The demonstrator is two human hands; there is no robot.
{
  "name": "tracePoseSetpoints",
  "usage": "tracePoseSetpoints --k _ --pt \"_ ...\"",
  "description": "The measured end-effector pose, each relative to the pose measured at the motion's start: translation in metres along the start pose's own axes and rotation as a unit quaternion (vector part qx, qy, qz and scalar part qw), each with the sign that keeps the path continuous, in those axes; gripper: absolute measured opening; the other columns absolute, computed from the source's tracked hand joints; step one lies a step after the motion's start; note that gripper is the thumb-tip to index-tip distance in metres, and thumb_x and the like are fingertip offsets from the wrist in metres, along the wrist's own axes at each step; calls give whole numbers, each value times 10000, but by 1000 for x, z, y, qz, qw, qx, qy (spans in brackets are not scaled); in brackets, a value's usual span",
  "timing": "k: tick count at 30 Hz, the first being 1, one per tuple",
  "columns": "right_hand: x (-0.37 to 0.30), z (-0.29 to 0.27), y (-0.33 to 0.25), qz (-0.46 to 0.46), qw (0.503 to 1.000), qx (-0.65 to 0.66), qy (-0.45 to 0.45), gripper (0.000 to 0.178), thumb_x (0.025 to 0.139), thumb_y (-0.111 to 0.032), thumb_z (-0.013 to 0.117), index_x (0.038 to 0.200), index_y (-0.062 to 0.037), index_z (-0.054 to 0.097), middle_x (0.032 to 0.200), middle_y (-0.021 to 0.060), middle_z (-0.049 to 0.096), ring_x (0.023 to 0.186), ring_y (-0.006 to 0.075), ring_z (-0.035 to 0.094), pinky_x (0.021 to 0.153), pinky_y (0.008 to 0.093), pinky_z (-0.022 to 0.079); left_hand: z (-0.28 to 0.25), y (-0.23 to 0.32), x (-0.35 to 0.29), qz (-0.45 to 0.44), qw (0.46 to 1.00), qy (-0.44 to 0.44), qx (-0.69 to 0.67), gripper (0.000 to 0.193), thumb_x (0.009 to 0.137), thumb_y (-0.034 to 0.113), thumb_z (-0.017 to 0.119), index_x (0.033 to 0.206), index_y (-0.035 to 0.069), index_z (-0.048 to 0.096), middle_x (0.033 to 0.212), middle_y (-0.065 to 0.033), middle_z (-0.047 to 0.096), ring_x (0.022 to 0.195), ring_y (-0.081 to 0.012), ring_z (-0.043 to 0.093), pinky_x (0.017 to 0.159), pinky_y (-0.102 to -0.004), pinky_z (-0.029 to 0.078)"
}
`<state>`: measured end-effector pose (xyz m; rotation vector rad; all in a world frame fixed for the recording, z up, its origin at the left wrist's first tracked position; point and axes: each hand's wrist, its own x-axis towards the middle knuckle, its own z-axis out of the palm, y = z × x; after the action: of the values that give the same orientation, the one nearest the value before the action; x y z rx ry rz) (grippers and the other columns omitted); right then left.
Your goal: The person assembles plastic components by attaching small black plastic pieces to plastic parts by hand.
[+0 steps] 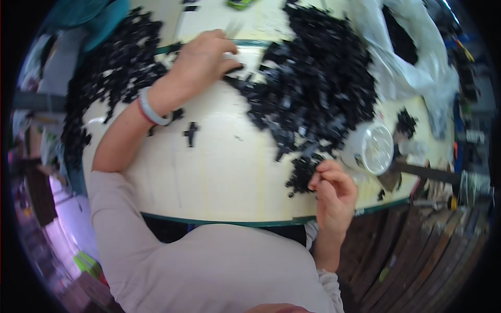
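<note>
Pale pink long-sleeved garment [209, 266], worn by the person, fills the lower middle, nearest the lens. Cream-coloured tabletop with a green edge strip [209, 172]: bare between the forearms, the only open room; the edge curves just above the torso.

Left heap of small black plastic parts [112, 68]: spread along the far left edge, single pieces indistinct. One loose black cross-shaped piece [191, 133] lies apart on bare surface.

Left hand [203, 65], pale bangle [151, 109] at the wrist: fingers curled, pinching something small at the edge of the large central heap of black plastic parts [313, 78]; the item is blurred.

Right hand [334, 190]: fingers bunched at a small black cluster [302, 175] near the front edge; whether it grips a piece cannot be told.

White round lidded container [373, 148] stands just right of the heap. Clear plastic bag [412, 57], far right, partly cut off.
</note>
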<state>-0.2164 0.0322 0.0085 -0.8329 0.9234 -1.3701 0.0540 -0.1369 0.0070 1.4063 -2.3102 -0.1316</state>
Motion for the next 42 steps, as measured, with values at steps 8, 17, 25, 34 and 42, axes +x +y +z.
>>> tracePoseSetpoints --k 8,17,25,34,42 --pt "-5 -9 0 31 990 139 15 199 869 20 543 1061 66 564 1004 182 595 818 205 637 713 312 557 -5 13 16 -101 985 -117 -71 141 763 92 679 856 -11 659 741 -96 625 612 -165 556 593 -281 453" --pt "-10 -15 -3 41 984 171 18 194 891 -8 513 1067 60 557 1041 180 576 828 193 637 725 311 572 -11 19 12 -91 986 -121 -67 126 785 88 656 868 -6 646 771 -93 616 639 -148 542 612 -256 443" --pt "-6 -21 -1 91 952 291 28 190 901 -27 485 1060 56 550 1015 168 580 764 149 609 680 256 559 -33 59 -12 -92 879 -92 -458 129 908 100 539 946 -17 580 820 -17 606 739 -66 572 642 -194 465" --pt "-11 -16 -2 69 979 185 53 220 892 -12 500 1096 53 552 986 171 597 765 159 620 687 260 565 5 111 -68 -218 565 -405 -685 311 897 41 539 1196 -38 509 966 -89 634 876 -125 628 781 -239 512" --pt "-12 -14 6 73 985 143 59 199 882 2 523 1068 56 568 1007 181 599 768 171 636 664 266 571 14 102 -67 -237 513 -387 -729 250 899 79 551 1123 -32 542 981 -93 636 908 -130 615 801 -249 503"
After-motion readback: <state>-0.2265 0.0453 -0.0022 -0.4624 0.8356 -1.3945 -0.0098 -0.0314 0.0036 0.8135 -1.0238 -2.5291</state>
